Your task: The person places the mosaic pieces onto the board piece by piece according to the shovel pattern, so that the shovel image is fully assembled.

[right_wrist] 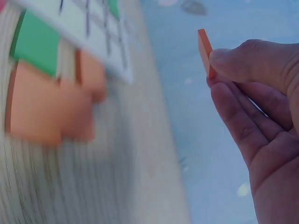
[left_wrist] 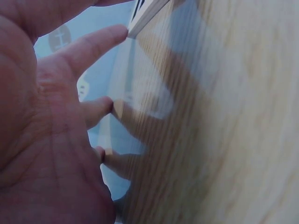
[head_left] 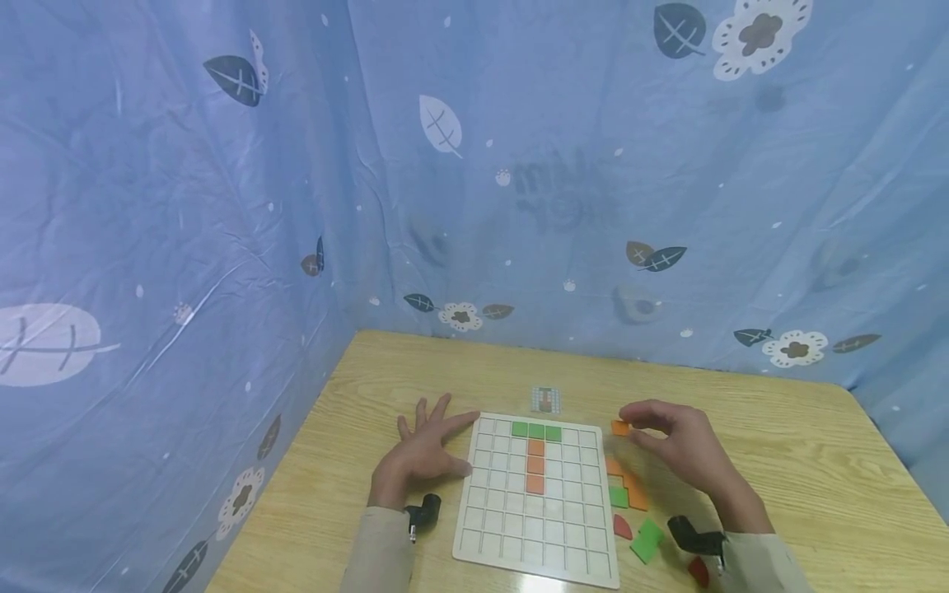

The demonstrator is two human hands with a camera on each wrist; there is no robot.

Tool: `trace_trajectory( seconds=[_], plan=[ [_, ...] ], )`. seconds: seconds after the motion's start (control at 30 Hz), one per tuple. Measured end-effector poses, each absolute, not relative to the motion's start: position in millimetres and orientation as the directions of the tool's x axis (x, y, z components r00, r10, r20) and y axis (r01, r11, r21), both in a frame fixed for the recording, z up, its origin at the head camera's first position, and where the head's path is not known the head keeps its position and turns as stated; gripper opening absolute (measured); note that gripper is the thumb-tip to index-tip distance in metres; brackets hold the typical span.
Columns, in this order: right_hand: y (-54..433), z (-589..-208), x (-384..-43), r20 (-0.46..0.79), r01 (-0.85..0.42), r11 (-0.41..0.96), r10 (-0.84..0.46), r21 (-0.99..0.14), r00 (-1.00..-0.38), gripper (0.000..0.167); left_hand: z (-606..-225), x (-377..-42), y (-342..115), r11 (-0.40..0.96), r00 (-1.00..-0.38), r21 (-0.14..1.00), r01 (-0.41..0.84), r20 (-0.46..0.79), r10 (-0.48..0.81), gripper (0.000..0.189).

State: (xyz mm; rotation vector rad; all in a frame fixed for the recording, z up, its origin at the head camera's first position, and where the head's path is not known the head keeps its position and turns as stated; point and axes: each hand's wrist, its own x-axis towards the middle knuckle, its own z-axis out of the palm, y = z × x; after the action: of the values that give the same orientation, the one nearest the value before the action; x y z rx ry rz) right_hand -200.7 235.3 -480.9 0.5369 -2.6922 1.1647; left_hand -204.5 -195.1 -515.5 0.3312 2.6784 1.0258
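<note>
A pale gridded board [head_left: 493, 502] lies on the table with a row of green square tiles [head_left: 536, 430] near its top and a column of orange square tiles [head_left: 535, 465] below them. My left hand [head_left: 424, 453] is at the board's left side, fingers spread, with index fingertip and thumb at its edge; in the left wrist view the palm [left_wrist: 56, 130] holds nothing. Right of the board's upper corner, my right hand [head_left: 689, 445] pinches an orange square tile [head_left: 620, 427] between thumb and fingers. In the right wrist view that tile [right_wrist: 206, 53] stands on edge, raised off the table.
Right of the board lie loose orange tiles [head_left: 635, 490], green tiles [head_left: 647, 540] and red curved pieces [head_left: 622, 527], one partly hidden by the right wrist. A small pattern card [head_left: 545, 399] sits beyond the board. Blue patterned curtains [head_left: 519, 247] border the wooden table [head_left: 415, 354].
</note>
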Motion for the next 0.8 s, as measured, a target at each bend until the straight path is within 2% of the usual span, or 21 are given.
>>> trace_trajectory(
  seconds=[0.4,0.63,0.8],
  plan=[
    [203.2,-459.3,-160.9,0.302,-0.356,0.644,-0.197,-0.677,-0.933,0.028,-515.8,-206.7,-194.7,0.732,-0.941,0.67,0.123,-0.155,0.3,0.089],
    [183.5,-460.2,-146.9,0.243,-0.301,0.614,-0.178,-0.73,-0.954,0.03,-516.8,-206.4,-195.6,0.731,-0.942,0.672,0.118,-0.157,0.296,0.089],
    [172.2,-464.1,-141.4,0.287,-0.345,0.608,-0.195,-0.715,-0.938,0.03,-517.8,-207.3,-195.6,0.728,-0.941,0.674,0.121,-0.155,0.301,0.089]
  ],
)
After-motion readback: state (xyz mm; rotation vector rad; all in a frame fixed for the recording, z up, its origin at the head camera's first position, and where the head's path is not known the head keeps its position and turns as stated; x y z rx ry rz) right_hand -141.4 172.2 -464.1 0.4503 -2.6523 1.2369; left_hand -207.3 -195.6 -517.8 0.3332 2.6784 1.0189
